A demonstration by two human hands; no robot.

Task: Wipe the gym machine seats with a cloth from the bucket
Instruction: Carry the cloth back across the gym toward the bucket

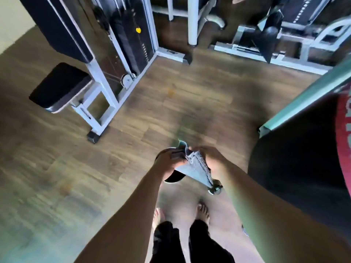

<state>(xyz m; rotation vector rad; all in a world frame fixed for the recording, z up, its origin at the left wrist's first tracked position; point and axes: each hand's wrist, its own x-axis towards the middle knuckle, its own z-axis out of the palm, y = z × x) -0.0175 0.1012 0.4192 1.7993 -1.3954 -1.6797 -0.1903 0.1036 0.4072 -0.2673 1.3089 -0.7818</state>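
Left hand [167, 160], right hand [211, 158] on cloth [197, 168] (mid-floor [190, 103])

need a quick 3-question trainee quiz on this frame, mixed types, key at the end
1. True or false: the left hand and the right hand both hold the cloth.
2. The black seat is: A) ahead and to the person's left; B) to the person's right; C) directly under the cloth.
3. Fill in: the pin on the weight stack is ___ in colour.
Key: 1 true; 2 A; 3 yellow.
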